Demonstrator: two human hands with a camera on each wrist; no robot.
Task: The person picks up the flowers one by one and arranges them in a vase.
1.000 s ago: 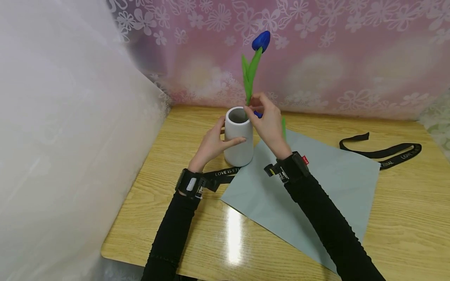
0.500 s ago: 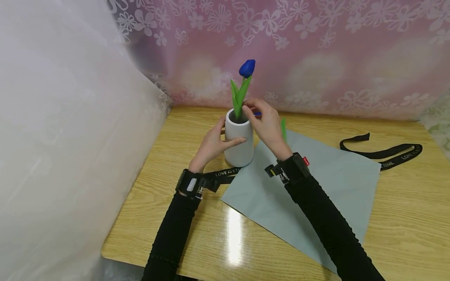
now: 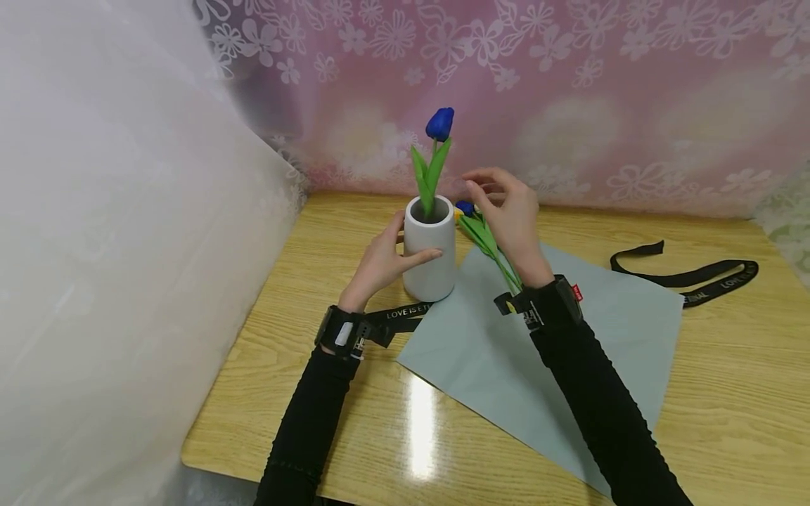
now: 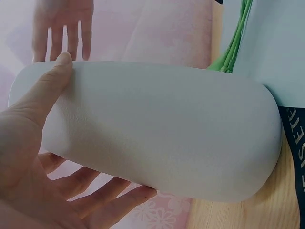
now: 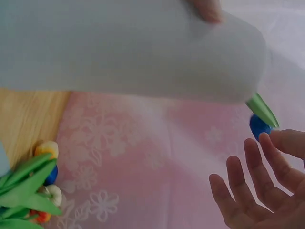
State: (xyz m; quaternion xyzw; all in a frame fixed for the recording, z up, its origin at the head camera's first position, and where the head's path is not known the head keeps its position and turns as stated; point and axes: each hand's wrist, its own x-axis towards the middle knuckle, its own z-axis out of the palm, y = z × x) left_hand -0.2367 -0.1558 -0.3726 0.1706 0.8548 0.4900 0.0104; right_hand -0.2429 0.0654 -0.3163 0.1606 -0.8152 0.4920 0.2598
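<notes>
A white vase stands upright on the table, and my left hand holds its side, thumb across the front and fingers round the far side. Out of its mouth rises one blue tulip with green leaves, leaning slightly right; its lower stem is hidden inside. My right hand is in the air right of the vase, apart from the tulip, fingers loosely bent with nothing between them. Below it lies a bunch of tulips, partly behind that hand. The right wrist view shows yellow, blue, white and orange heads in the bunch.
A grey-green wrapping sheet lies under the right forearm. One lettered black ribbon curls at the sheet's right corner; another stretch of black ribbon lies by the left wrist. A pink floral curtain hangs behind the wooden table.
The blue tulip has gone down into the vase. My right hand has let go of it and moved right, uncovering more of the bunch. My left hand stays on the vase.
</notes>
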